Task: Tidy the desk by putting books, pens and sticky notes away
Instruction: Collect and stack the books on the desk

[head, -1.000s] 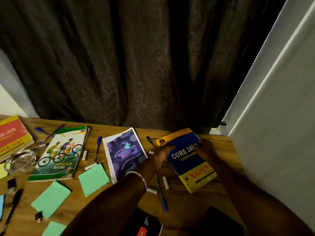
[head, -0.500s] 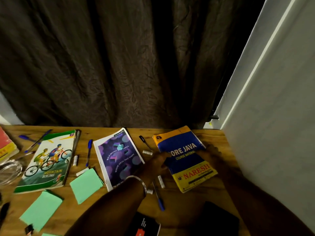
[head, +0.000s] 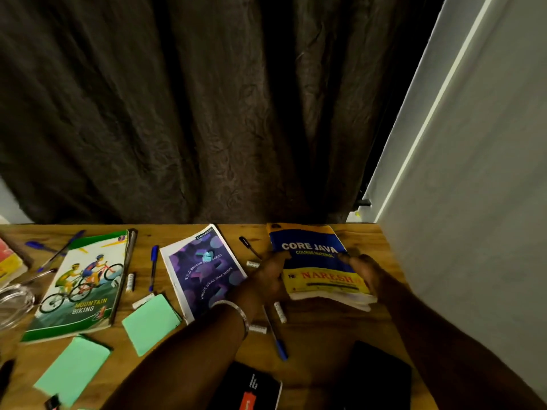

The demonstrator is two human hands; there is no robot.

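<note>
Since a moment ago the Java book has been squared up and its near edge lifted off the counter at 2 o'clock. It's gripped by left hand and right hand. Best lifted level, clear of the pen at 6 o'clock.

On the blue and yellow book I can read "CORE JAVA", "COURSE MATERIAL" below it, and "NARESH" in red on the yellow band. The purple notebook carries "classmate", "BUILD BEYOND BOUNDARIES" and "WHERE IDEAS TAKE SHAPE". The green cycling book says "MOUNTAIN BIKING". I can't make out the print on the black pad.
</note>
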